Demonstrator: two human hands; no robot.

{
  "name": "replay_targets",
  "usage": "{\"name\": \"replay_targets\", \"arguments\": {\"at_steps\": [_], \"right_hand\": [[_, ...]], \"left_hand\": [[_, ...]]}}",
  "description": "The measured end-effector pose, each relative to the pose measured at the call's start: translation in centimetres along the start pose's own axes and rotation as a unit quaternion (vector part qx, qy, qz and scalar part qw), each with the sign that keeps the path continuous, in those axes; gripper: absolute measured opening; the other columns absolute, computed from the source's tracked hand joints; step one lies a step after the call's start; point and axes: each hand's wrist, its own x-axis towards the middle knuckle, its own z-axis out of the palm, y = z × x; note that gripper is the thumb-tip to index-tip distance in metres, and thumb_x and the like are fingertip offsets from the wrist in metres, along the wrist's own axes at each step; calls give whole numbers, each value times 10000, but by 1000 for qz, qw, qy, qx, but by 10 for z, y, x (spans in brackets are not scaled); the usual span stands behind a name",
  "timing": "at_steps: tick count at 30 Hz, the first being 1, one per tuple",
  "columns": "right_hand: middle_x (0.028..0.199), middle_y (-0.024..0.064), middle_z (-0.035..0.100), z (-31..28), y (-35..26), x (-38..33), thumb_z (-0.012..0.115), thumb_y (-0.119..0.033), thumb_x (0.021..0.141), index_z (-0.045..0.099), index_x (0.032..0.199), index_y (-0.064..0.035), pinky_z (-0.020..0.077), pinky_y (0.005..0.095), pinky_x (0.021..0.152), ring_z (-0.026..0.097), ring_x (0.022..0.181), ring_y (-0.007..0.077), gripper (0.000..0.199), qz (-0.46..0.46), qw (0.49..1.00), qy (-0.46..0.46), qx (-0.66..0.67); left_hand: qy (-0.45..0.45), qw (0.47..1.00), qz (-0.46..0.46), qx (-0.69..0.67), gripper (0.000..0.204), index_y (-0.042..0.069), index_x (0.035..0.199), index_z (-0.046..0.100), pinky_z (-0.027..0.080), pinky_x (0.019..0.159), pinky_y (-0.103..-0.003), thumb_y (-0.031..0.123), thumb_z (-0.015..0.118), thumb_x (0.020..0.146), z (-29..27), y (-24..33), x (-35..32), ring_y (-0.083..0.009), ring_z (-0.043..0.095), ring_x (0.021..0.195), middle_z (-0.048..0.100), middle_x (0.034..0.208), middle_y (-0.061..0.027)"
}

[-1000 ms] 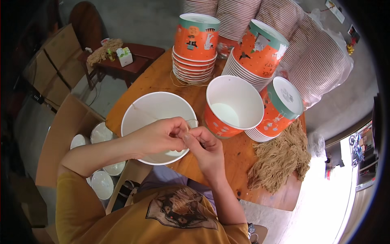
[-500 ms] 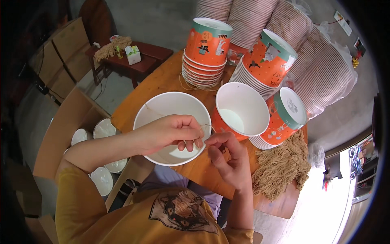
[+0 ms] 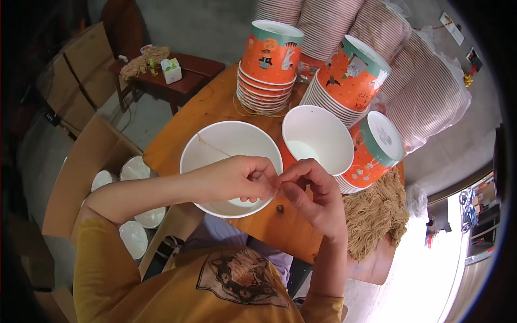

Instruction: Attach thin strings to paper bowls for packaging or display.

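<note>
A paper bucket (image 3: 231,127), white inside, stands on the wooden table in front of me with its mouth up. A thin tan string (image 3: 212,146) runs from its far left rim across the mouth to my left hand (image 3: 242,177). That hand is above the bucket's near right part, fingers curled closed around the string. Meeting it at the fingertips, my right hand (image 3: 312,191) pinches at the string over the bucket's right rim. The string between the fingertips is mostly hidden. Just beyond my right hand, a second open bucket (image 3: 319,134) leans tilted toward me.
Orange and green buckets stand upside down in stacks (image 3: 272,59) farther back, before tall bagged stacks (image 3: 431,97). A bundle of tan strings (image 3: 374,215) lies at the table's right. On my left, a cardboard box (image 3: 83,180) holds several white buckets. Behind it is a dark red bench (image 3: 196,70).
My hands have come together at the fingertips, and the right hand has moved slightly up and right. The loop of string between them no longer shows.
</note>
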Motion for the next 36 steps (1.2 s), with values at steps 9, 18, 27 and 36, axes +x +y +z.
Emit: {"name": "replay_targets", "arguments": {"at_steps": [9,18,27,36], "right_hand": [[795,-23,567,-1,15,8,599,32,882,596,996,-17,404,183,549,483,609,23,125,65,997,28,6],[956,65,610,-8,24,-25,706,-4,751,617,910,-55,440,327,749,577,844,187,189,-117,957,105,-244],[872,44,525,14,27,-41,709,36,754,649,883,-30,448,233,618,520,767,127,157,-73,958,122,-248],[747,19,523,35,25,-44,762,-25,731,690,903,-90,425,304,636,521,700,179,198,-34,952,187,-239]], "left_hand": [[-39,998,-23,34,96,58,943,596,414,643,-214,150,618,924,5,-5,7,-41,486,710,544,805,42],[-28,998,-61,-11,145,63,945,603,375,609,-202,202,628,914,3,-4,13,-45,441,683,523,799,48],[-23,997,-66,-37,147,64,959,600,408,631,-211,190,621,886,4,-4,13,-58,495,712,551,807,28],[-23,983,-115,-143,137,63,989,575,434,650,-212,160,598,896,6,2,6,-71,528,742,558,861,14]]}}
